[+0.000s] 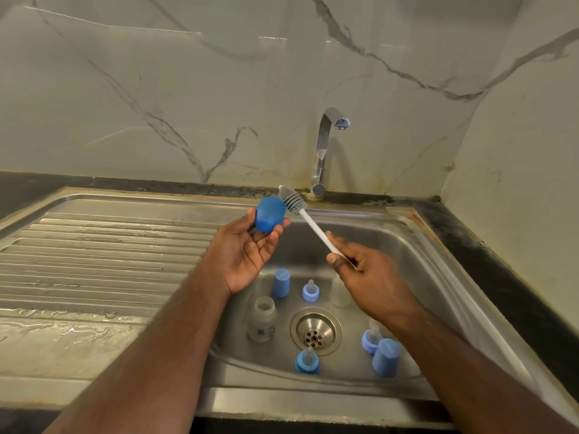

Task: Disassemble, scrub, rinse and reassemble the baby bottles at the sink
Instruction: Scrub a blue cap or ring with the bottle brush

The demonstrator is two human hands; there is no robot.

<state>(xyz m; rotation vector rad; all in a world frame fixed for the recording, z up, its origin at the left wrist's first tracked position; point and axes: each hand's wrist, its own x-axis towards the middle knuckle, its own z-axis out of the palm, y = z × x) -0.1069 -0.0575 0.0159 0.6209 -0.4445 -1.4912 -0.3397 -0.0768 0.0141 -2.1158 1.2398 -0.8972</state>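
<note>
The left hand (247, 245) holds a blue bottle cap (270, 214) up over the sink, fingers (275, 234) curled under it and thumb against its far side. The right hand (363, 270) pinches the low end of the white handle of a bottle brush (308, 222), whose grey bristled head (292, 198) touches the cap's upper right edge.

To scrub well, I judge the cap's open side should be turned toward the brush so the bristles can go inside and be twisted around the inner wall; which way the opening faces now is hard to tell. A firm grip on the cap matters, since wet plastic can slip into the basin.

The cap is a smooth, rounded, solid blue dome. Below, on the floor of the steel sink (416, 245), the rest of the parts wait around the drain (315, 332): an open clear bottle (262, 319) standing at left, another clear bottle (340, 292) partly hidden behind the right hand, two more blue caps (280, 282) (386, 357), and three blue collars with teats (310, 290) (307, 361) (370, 339). The tap (326, 145) shows no stream of water.
</note>
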